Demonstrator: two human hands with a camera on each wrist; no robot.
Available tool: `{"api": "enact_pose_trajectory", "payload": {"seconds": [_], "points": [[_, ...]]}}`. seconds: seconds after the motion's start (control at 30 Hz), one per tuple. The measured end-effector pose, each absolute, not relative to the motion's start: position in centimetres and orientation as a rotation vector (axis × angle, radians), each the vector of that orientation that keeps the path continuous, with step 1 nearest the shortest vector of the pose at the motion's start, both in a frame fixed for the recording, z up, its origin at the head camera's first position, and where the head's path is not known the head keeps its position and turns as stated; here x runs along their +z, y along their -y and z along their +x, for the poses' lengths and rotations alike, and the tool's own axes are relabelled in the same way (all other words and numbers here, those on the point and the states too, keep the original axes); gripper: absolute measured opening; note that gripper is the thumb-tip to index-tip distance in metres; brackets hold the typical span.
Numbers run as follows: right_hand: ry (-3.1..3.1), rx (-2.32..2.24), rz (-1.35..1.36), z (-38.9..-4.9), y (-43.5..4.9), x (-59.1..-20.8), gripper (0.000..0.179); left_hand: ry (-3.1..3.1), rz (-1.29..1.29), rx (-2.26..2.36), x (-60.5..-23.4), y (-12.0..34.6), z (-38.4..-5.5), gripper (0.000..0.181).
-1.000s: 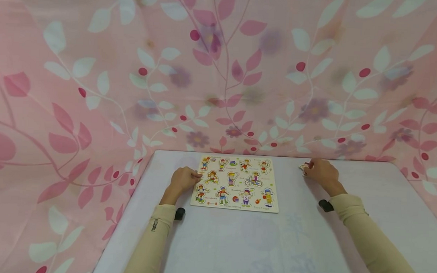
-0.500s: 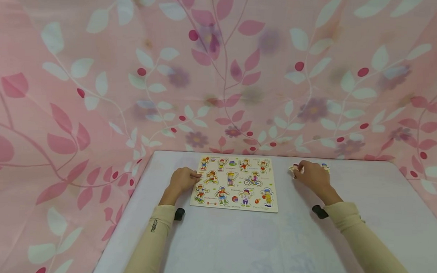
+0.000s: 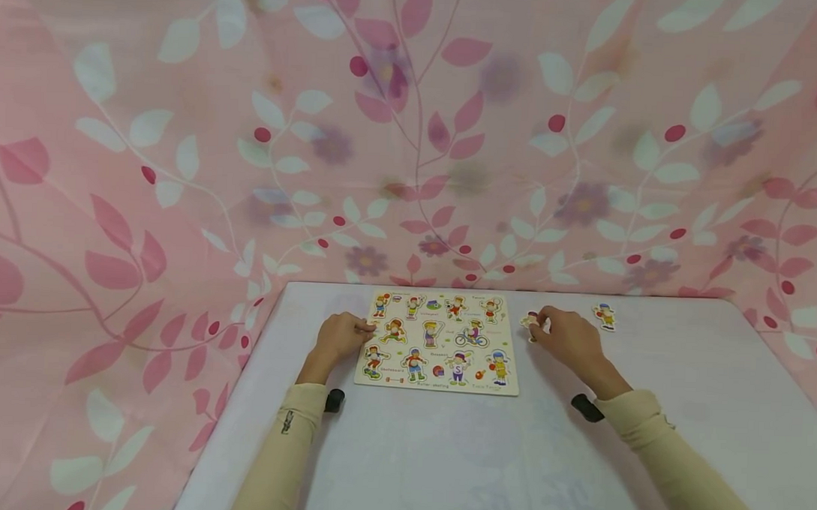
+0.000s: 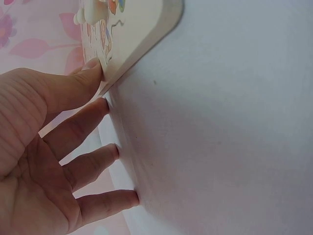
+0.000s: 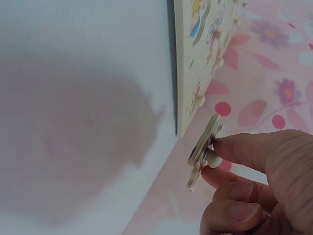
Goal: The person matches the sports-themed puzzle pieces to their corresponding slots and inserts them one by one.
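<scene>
A cream wooden puzzle board (image 3: 414, 341) printed with children playing sports lies flat on the table. At its left edge, my left hand (image 3: 340, 335) pinches the rim, thumb on top and index finger against the edge, while the other fingertips touch the cloth in the left wrist view. To the right of the board, my right hand (image 3: 573, 345) holds a small figure-shaped puzzle piece (image 5: 209, 132) by its knob, between thumb and index finger. The piece is tilted on edge and hangs above the table, apart from the board. A second puzzle piece (image 3: 605, 317), a blue-capped child, lies beyond my right hand.
White cloth covers the table (image 3: 442, 451). A pink floral curtain (image 3: 412, 150) stands directly behind its back edge and along the left side. Knobs stick up from the board in the wrist views.
My right hand has moved left toward the board with the puzzle piece in its grip, uncovering the blue-capped piece on the table. My left hand stays at the board's edge.
</scene>
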State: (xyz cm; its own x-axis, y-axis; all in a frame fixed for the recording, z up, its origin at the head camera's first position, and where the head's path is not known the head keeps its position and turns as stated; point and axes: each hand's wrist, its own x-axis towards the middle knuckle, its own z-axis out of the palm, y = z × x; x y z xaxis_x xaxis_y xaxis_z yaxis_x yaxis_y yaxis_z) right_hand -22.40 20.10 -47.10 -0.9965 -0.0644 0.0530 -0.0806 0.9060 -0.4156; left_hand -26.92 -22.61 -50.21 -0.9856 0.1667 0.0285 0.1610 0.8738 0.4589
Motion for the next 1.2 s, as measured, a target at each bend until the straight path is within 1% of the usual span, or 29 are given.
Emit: {"api": "enact_pose_trajectory", "payload": {"seconds": [0.77, 1.2], "points": [[3.024, 0.645, 0.242, -19.4, -15.2, -46.8, 0.02, -3.025, 0.283, 0.733, -49.8, 22.6, -26.7, 0.014], [3.0, 0.666, 0.305, -18.3, -12.9, -47.0, 0.016, -3.022, 0.275, 0.713, -49.7, 22.5, -26.8, 0.015]]}}
